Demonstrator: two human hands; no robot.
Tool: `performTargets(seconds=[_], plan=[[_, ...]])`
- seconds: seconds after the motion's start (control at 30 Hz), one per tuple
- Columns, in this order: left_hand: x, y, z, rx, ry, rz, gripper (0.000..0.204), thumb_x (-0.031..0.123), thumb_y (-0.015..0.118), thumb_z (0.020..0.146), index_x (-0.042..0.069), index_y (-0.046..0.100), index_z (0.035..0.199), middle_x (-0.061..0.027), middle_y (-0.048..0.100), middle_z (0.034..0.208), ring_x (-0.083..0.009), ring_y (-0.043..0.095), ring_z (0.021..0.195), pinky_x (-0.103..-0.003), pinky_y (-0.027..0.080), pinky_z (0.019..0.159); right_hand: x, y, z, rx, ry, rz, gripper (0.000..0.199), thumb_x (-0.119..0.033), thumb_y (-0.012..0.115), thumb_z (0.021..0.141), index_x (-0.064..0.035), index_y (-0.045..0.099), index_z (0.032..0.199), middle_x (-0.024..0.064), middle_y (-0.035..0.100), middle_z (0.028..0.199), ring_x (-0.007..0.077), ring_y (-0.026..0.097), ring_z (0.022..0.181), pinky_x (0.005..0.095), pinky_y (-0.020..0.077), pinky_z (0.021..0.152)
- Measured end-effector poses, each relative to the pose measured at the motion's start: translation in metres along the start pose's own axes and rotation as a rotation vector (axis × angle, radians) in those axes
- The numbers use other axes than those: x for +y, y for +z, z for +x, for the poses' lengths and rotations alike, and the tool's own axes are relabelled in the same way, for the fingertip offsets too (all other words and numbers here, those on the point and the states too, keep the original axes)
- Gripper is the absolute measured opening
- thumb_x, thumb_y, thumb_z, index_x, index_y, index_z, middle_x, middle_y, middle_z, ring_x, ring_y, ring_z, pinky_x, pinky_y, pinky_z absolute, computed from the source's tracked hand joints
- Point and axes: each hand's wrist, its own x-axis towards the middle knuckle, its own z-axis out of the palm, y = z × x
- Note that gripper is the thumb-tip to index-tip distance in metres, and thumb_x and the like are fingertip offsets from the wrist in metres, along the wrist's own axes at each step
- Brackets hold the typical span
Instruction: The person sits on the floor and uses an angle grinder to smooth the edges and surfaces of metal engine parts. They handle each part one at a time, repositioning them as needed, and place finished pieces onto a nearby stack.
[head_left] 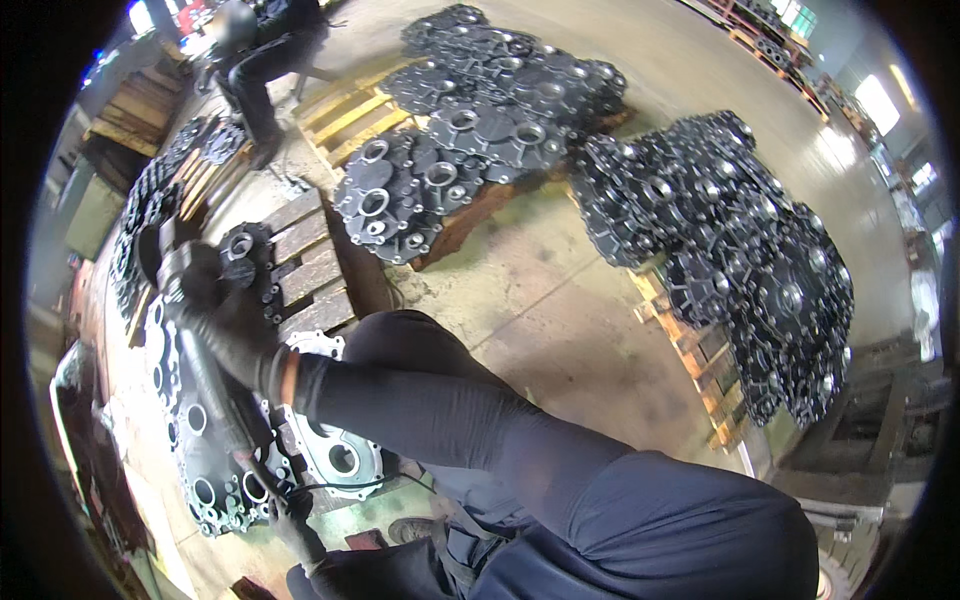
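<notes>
My gloved right hand (228, 325) is wrapped around the front of a long grey angle grinder (215, 390), just behind its metal head. The dark disc (149, 254) at its far end is seen nearly edge-on. At the tool's rear, where a thin black cord (345, 486) leaves it, my gloved left hand (295, 530) is closed on the tail end. Below the grinder lies a large dark metal cover plate (190, 455) with round holes and a bright machined rim. A paler cover plate (335, 440) lies beside it, partly hidden by my right forearm.
Black cast covers lie heaped on pallets ahead (490, 125) and at right (720, 240). A smaller dark casting (245, 255) rests by a wooden pallet (305, 250). More covers (150, 200) line the left. A seated person (265, 75) is at far left.
</notes>
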Motion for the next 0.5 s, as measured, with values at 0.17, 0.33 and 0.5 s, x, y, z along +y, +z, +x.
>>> performTargets(seconds=[0.17,0.33,0.5], plan=[[-0.003,0.007,-0.004,-0.001,0.061,0.022,0.028,0.026,0.063,0.106,0.0,0.065,0.117,-0.015,0.075,0.088,-0.019,0.072,0.07,-0.03,0.061,0.06,-0.025,-0.019,0.01,0.04,0.052,0.135,0.04,-0.027,0.082,0.09,-0.0069,0.066,0.12,0.0019,0.067,0.107,0.0096,0.063,0.092,0.0282,0.0537,0.077],[-0.001,0.012,-0.012,-0.003,0.01,0.006,0.029,0.026,0.063,0.105,0.0,0.065,0.117,-0.0125,0.074,0.086,-0.0186,0.072,0.071,-0.03,0.06,0.061,-0.027,-0.036,0.016,0.035,0.095,0.241,0.037,-0.035,0.08,0.092,-0.0055,0.065,0.11,0.0038,0.069,0.084,0.015,0.069,0.066,0.0294,0.0576,0.059],[0.012,0.024,-0.027,-0.058,0.033,0.047,0.03,0.025,0.062,0.105,-0.002,0.062,0.118,-0.0105,0.072,0.085,-0.0186,0.072,0.07,-0.03,0.059,0.061,-0.045,-0.031,0.013,0.019,0.089,0.285,0.038,-0.033,0.08,0.093,-0.0075,0.065,0.115,0.0028,0.068,0.094,0.0116,0.067,0.071,0.0283,0.0576,0.063]])
